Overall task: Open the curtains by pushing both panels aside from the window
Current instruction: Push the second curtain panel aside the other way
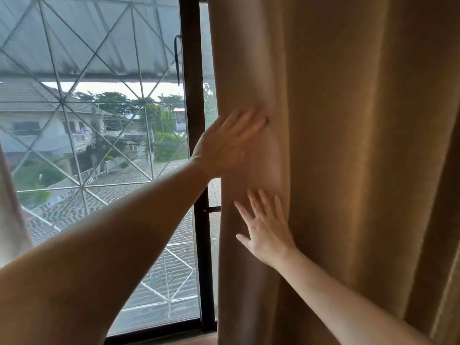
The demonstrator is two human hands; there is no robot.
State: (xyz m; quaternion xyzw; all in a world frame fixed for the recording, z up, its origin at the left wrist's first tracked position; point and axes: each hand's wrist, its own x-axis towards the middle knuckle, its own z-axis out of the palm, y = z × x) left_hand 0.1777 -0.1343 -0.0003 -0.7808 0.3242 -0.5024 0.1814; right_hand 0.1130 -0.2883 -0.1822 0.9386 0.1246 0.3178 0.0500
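A tan curtain panel [361, 145] hangs bunched in folds over the right half of the view. My left hand [226, 143] lies flat on the panel's left edge, fingers spread and pointing right. My right hand [266, 227] presses flat on the same edge just below it, fingers pointing up. Neither hand grips the cloth. A strip of the other curtain panel [10, 215] shows at the far left edge. Between the panels the window [99, 120] is uncovered.
A dark window frame post [196, 120] stands just left of the tan panel. Behind the glass is a white diagonal metal grille [62, 105], with roofs, houses and trees outside. A sill [189, 338] runs along the bottom.
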